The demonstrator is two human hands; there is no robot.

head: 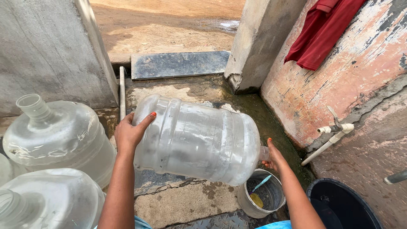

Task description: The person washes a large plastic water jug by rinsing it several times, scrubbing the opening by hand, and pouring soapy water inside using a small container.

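Gripping a large clear water jug (197,139) turned on its side, a person steadies it in the air over a wet concrete floor (186,203). The left hand (130,132) is spread against the jug's flat bottom, thumb over the edge, while the right hand (274,156) closes around the neck, which points right and slightly down. The mouth of the jug is hidden behind the right hand, so whether water is coming out cannot be told. Just below the neck stands a small grey bucket (259,196) holding a yellow object and a thin blue stick. A black tub (344,204), cut off by the lower edge, sits to the right of it. A white pipe with a tap (335,128) juts from the peeling pink wall (339,76), over which a red cloth (319,34) hangs. At left, two more clear jugs (55,135) (51,199) stand upright; the nearer one is partly out of view. A dark slab (180,64) lies across the doorway beyond, with bare dirt behind it.
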